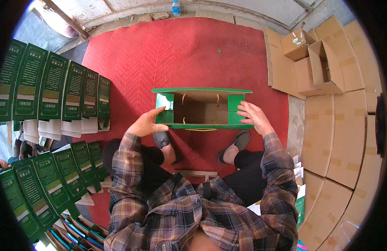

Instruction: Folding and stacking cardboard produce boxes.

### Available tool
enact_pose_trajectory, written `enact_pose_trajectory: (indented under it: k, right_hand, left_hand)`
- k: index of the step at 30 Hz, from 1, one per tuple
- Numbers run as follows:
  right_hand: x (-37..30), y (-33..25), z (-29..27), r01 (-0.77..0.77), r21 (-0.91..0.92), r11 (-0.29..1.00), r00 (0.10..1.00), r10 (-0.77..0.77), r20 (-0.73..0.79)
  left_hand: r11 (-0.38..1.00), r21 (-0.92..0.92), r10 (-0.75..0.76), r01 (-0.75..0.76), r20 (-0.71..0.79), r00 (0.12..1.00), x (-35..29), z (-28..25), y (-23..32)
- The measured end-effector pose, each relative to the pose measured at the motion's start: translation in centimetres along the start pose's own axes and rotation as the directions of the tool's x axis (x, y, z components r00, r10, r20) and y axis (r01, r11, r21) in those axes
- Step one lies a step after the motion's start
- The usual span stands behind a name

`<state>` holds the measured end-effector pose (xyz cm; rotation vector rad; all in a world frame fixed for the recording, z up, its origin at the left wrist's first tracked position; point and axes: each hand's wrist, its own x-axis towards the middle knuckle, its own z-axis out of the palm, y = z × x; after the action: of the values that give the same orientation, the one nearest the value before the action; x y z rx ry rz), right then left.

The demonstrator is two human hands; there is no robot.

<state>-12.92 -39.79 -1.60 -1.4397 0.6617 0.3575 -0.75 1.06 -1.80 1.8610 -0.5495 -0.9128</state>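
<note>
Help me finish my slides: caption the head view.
Left hand and right hand flank an open green box, red mat beneath.

open box [202, 90] hid its underside, leftmost cartons [10, 77] were cut off, green speck [220, 51] was too small to tell

A box [202, 111] stands on the mat [172, 54], cartons [54, 85] to its left, cardboard [323, 131] to its right.

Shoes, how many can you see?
2: the left shoe is near the left end of the green box, the right shoe near its right end. Others could be hidden.
</note>
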Motion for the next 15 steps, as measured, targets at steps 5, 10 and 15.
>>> enact_pose_trajectory:
  k: [5,10,15]
  right_hand:
    - [0.9,0.9,-0.8,0.079,-0.045,0.996,0.997,-0.08,-0.023]
    - [0.8,2.0,-0.3,0.221,-0.423,0.879,0.948,-0.296,-0.12]
    - [-1.8,1.6,3.9,0.283,-0.94,0.193,0.803,-0.584,0.122]
  left_hand:
    - [0.985,0.133,-0.052,0.113,-0.396,0.917,2.7,1.6,-0.1]
    - [0.796,0.581,0.26,0.17,-0.581,0.771,4.2,3.8,-0.5]
    - [0.722,0.659,0.332,0.211,-0.598,0.73,4.6,4.7,-1.2]
